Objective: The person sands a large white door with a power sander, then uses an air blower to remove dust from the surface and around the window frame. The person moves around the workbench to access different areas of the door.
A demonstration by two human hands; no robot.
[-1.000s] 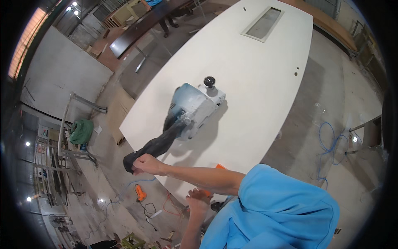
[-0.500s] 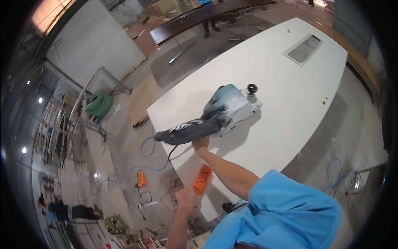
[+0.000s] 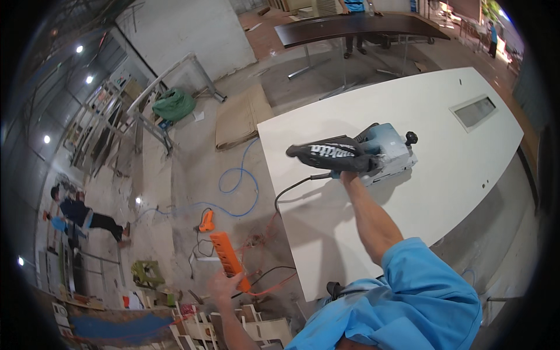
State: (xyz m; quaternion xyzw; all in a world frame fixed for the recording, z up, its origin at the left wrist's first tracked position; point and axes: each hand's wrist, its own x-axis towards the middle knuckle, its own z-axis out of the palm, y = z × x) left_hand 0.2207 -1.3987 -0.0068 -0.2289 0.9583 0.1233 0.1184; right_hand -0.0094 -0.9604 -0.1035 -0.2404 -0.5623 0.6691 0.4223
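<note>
My right hand (image 3: 350,178) is wrapped round the rear handle of a teal belt sander (image 3: 389,149), whose body is coated with pale dust. A black dust bag (image 3: 321,153) sticks out behind the sander and partly covers my fingers. The sander rests on a large white door panel (image 3: 326,233), its black cord (image 3: 286,195) hanging over the near left edge. Off that edge, my left hand (image 3: 224,287) grips the lower end of an orange power strip (image 3: 226,254), held tilted above the floor. An orange lead hangs by the strip's lower end.
An orange hand tool (image 3: 206,221) and a looped blue hose (image 3: 256,189) lie on the floor. Folded cardboard (image 3: 242,119) and a green sack (image 3: 174,105) are at the far left. Behind the panel stands a dark tabletop (image 3: 361,28) with a person beside it. Another person (image 3: 87,213) is at left.
My left hand has swung the power strip leftward, off the panel and over the floor. My right hand stays on the sander. The view has shifted, showing more floor at left.
</note>
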